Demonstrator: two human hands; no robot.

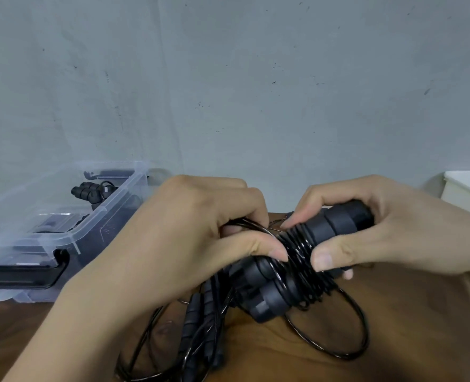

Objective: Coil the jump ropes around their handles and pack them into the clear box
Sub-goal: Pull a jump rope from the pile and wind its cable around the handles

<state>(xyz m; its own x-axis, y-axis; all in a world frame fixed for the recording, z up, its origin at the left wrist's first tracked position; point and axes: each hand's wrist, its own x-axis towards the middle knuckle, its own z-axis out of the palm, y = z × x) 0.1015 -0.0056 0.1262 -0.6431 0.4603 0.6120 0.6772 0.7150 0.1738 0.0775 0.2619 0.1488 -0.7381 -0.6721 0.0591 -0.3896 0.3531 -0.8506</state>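
My right hand (380, 230) grips a pair of black jump rope handles (335, 224) held side by side, with several turns of thin black cord (300, 252) wound around their middle. My left hand (195, 238) pinches the loose cord close to the wound turns. A free loop of cord (360, 326) hangs down to the wooden table (393, 340). More black handles and cord (198, 326) lie on the table under my left hand. The clear box (96, 219) stands at the left, holding a coiled black rope (90, 191).
A grey wall rises directly behind the table. A white object (468, 188) sits at the far right edge. The box has a black latch (35, 274) on its near side.
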